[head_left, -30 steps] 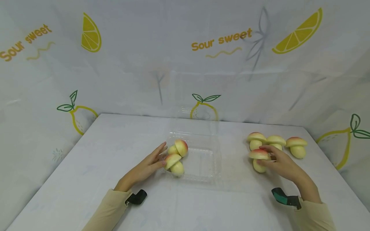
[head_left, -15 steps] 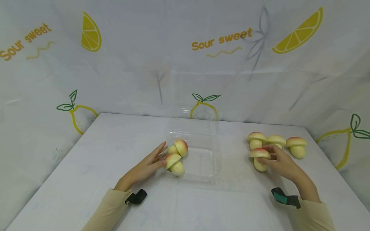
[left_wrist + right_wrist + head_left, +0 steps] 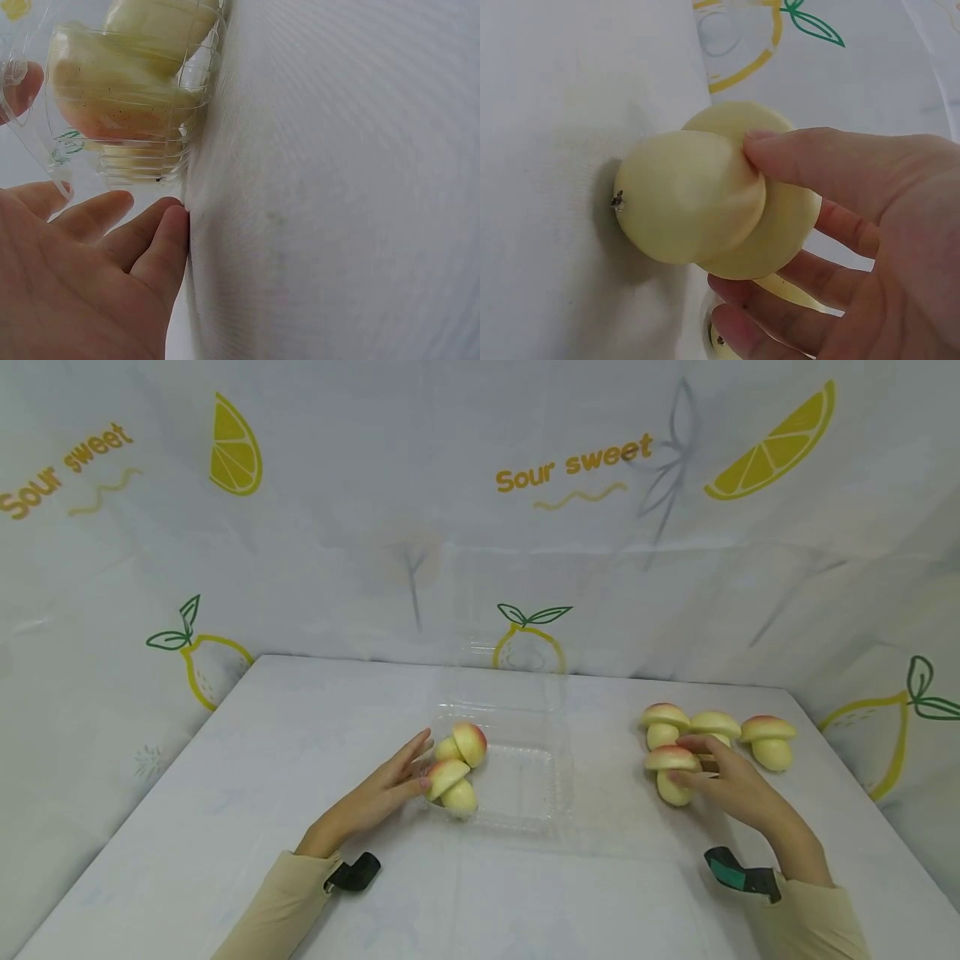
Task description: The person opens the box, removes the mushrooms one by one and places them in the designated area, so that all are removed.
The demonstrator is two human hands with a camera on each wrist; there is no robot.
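My right hand (image 3: 731, 783) pinches a yellow mushroom-shaped piece with a reddish cap (image 3: 672, 760), thumb on one side and fingers on the other; the right wrist view shows its pale stem (image 3: 682, 196) close to the table. Two similar pieces, a rear one (image 3: 470, 744) and a front one (image 3: 459, 797), lie at the left side of a clear plastic box (image 3: 525, 822) whose lid stands raised behind. Fingers extended, my left hand (image 3: 372, 797) is at the box's left edge; in the left wrist view the hand (image 3: 90, 262) has its fingertips beside the clear wall.
Three more mushroom-shaped pieces, a left one (image 3: 663, 720), a middle one (image 3: 715, 724) and a right one (image 3: 769, 742), stand in a row behind my right hand. Beyond the white table (image 3: 300, 693) hangs a white cloth (image 3: 360, 527) with lemon prints.
The piece in my right hand has shifted very slightly backward from its place one second ago, with its stem base a little higher in view. My left hand has stayed at the box.
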